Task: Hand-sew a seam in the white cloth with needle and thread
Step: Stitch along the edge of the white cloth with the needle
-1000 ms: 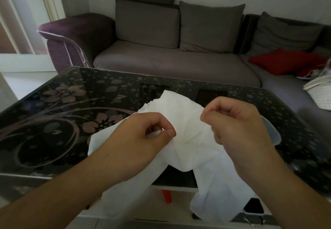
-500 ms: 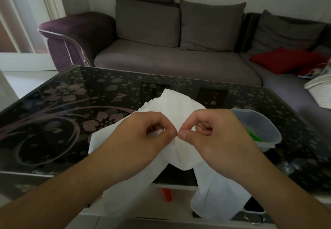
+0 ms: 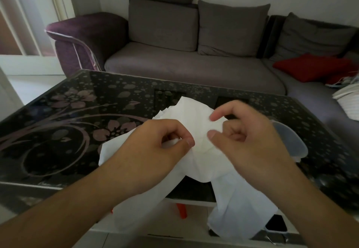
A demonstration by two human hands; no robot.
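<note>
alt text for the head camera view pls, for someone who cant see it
A person's left hand pinches a fold of white cloth above a black floral glass table, while the right hand hovers beside it, thumb and forefinger apart. A grey sofa stands behind.

Left hand (image 3: 155, 146) in a pinching grip, right hand (image 3: 246, 143) beside it, fingers curled, thumb and forefinger apart.

You will find no writing, label, brand or number to read anywhere here. The table (image 3: 58, 131) near you carries only a flower pattern, not letters or signs.
</note>
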